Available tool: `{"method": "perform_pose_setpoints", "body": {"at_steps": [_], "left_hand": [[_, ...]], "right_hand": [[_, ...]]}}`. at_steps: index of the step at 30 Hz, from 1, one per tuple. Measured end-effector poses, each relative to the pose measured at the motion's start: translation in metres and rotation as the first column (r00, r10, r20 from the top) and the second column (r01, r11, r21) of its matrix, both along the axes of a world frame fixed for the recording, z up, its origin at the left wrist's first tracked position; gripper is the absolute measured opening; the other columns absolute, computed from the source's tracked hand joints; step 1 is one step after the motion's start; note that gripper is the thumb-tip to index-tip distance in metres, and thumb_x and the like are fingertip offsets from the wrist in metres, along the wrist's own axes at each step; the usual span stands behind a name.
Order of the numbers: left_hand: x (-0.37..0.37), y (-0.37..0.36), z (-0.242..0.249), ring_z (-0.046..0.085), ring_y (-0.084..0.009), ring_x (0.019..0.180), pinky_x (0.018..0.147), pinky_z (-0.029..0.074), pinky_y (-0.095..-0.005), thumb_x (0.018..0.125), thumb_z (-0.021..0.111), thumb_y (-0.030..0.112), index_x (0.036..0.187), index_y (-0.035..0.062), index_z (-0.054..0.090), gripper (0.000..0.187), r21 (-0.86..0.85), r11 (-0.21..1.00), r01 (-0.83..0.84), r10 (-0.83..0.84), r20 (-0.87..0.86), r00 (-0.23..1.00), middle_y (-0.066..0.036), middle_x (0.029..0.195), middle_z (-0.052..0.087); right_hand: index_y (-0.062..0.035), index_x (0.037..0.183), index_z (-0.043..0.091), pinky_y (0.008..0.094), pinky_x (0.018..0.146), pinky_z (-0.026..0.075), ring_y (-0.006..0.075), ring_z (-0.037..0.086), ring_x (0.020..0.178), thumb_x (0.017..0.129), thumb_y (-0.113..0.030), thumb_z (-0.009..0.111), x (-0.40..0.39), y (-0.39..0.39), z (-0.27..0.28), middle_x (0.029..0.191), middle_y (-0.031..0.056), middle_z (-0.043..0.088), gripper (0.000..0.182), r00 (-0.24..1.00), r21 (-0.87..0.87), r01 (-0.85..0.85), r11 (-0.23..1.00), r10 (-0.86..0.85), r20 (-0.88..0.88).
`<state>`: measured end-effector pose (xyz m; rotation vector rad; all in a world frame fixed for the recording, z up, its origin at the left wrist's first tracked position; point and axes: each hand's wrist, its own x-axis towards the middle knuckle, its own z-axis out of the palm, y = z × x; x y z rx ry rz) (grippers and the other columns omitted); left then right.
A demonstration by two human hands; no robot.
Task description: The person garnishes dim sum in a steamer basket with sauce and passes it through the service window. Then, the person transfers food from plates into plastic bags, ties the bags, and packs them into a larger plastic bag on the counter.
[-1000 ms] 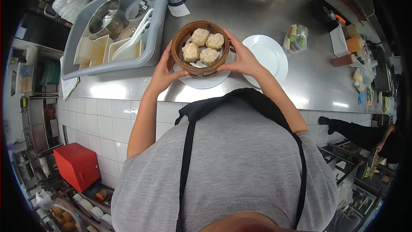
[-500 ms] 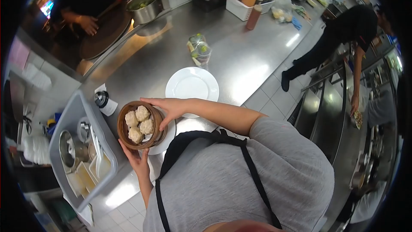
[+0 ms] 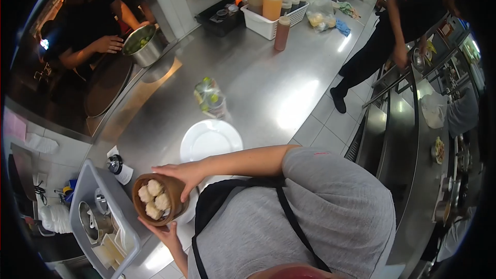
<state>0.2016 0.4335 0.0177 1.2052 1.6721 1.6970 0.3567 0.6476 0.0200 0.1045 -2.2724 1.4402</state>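
A round bamboo steamer basket holding several pleated dumplings is between my two hands at the lower left of the head view. My right hand wraps its upper side, thumb against the wall. My left hand supports it from below, with fingers along the lower edge. The basket's opening faces left and up towards the camera. Partly hidden behind it is a white plate. A bare white plate lies on the steel counter just beyond my right forearm.
Left of the basket stands a grey tub of containers. A clear bag with green pieces lies on the counter. A red sauce bottle stands by a white bottle basket. Co-workers are at the pass and right shelving.
My view has shifted, putting the counter's contents lower. Both hands still hold the basket, whose opening now faces more to the left. The right co-worker's arm has left the food dish.
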Motion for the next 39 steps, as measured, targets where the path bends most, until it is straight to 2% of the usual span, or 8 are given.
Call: {"method": "perform_pose_setpoints", "body": {"at_steps": [5, 7, 12, 19, 25, 33, 35, 39], "left_hand": [[0.027, 0.002, 0.003, 0.018, -0.03, 0.128, 0.104, 0.018, -0.0459, 0.058, 0.077, 0.02, 0.136, 0.0145, -0.006, 0.115, -0.028, 0.983, -0.183, 0.182, -0.055, 0.982, -0.013, 0.141, 0.007], [0.049, 0.008, 0.013, 0.015, -0.0294, 0.129, 0.104, 0.015, -0.0459, 0.061, 0.075, 0.014, 0.136, 0.0177, -0.008, 0.112, -0.065, 0.973, -0.223, 0.221, -0.038, 0.974, -0.013, 0.141, 0.006], [0.079, 0.022, 0.015, 0.013, -0.0289, 0.129, 0.104, 0.017, -0.0452, 0.065, 0.072, 0.01, 0.136, 0.0175, -0.009, 0.108, -0.136, 0.925, -0.355, 0.343, -0.102, 0.934, -0.013, 0.141, 0.005], [0.058, 0.018, -0.009, 0.019, -0.0304, 0.126, 0.103, 0.02, -0.0436, 0.067, 0.07, 0.011, 0.135, 0.0115, -0.011, 0.106, -0.078, 0.87, -0.487, 0.46, -0.226, 0.859, -0.02, 0.139, 0.005], [0.071, 0.022, -0.006, 0.025, -0.0296, 0.123, 0.1, 0.023, -0.0413, 0.076, 0.063, 0.026, 0.134, 0.0085, -0.014, 0.098, -0.071, 0.788, -0.611, 0.598, -0.149, 0.788, -0.022, 0.136, 0.015], [0.151, 0.045, 0.038, 0.021, -0.0276, 0.126, 0.097, 0.026, -0.0477, 0.078, 0.052, 0.049, 0.136, 0.0052, 0.003, 0.087, 0.063, 0.409, -0.91, 0.91, 0.045, 0.412, -0.018, 0.136, 0.019], [0.151, 0.026, 0.001, 0.025, -0.0304, 0.124, 0.098, 0.027, -0.0452, 0.076, 0.054, 0.051, 0.131, -0.0026, 0.021, 0.084, 0.124, 0.48, -0.868, 0.853, -0.296, 0.429, -0.023, 0.132, 0.026], [0.184, 0.031, -0.02, 0.035, -0.034, 0.114, 0.091, 0.036, -0.0448, 0.077, 0.059, 0.041, 0.132, 0.0021, 0.016, 0.08, 0.047, 0.078, -0.996, 0.954, -0.295, 0.06, -0.022, 0.13, 0.025]], "right_hand": [[-0.0054, 0.134, 0.02, 0.0375, 0.099, 0.028, 0.0295, 0.033, 0.12, 0.064, -0.024, 0.074, 0.099, 0.041, 0.042, 0.134, 0.0172, 0.027, 0.09, 0.996, 0.06, -0.064, 0.996, 0.067, -0.053], [-0.0047, 0.126, 0.037, 0.0347, 0.09, 0.038, 0.0226, 0.048, 0.106, 0.07, -0.025, 0.07, 0.145, 0.072, 0.052, 0.122, 0.012, 0.045, 0.068, 0.985, -0.222, -0.094, 0.97, 0.123, 0.12], [-0.0052, 0.108, 0.053, 0.0265, 0.074, 0.046, 0.0133, 0.055, 0.088, 0.078, -0.015, 0.062, 0.264, 0.135, 0.021, 0.097, 0.0058, 0.059, 0.033, 0.908, -0.386, 0.41, 0.826, -0.411, 0.084], [-0.0019, 0.101, 0.054, 0.024, 0.075, 0.045, 0.0097, 0.054, 0.08, 0.082, -0.009, 0.056, 0.402, 0.159, 0.017, 0.085, 0.0035, 0.057, 0.02, 0.342, -0.491, 0.826, 0.276, -0.938, 0.049], [-0.0033, 0.096, 0.057, 0.0263, 0.07, 0.044, 0.0165, 0.055, 0.083, 0.078, -0.008, 0.058, 0.494, 0.252, 0.087, 0.089, 0.0067, 0.057, 0.019, -0.107, -0.031, 0.994, -0.102, -0.934, -0.342], [-0.0159, 0.11, 0.05, 0.0397, 0.083, 0.041, 0.0278, 0.048, 0.105, 0.072, -0.018, 0.062, 0.619, 0.449, 0.103, 0.116, 0.0097, 0.046, 0.04, -0.147, 0.539, 0.748, -0.387, -0.888, -0.435], [-0.0167, 0.11, 0.05, 0.0407, 0.083, 0.042, 0.0278, 0.049, 0.104, 0.071, -0.022, 0.063, 0.647, 0.471, 0.079, 0.116, 0.0092, 0.047, 0.042, -0.199, 0.776, 0.548, -0.311, -0.95, -0.24], [-0.0129, 0.099, 0.058, 0.0377, 0.077, 0.043, 0.0279, 0.056, 0.091, 0.072, -0.031, 0.061, 0.684, 0.481, 0.04, 0.089, 0.011, 0.06, 0.033, 0.118, 0.693, 0.457, 0.557, -0.811, 0.573]]}}
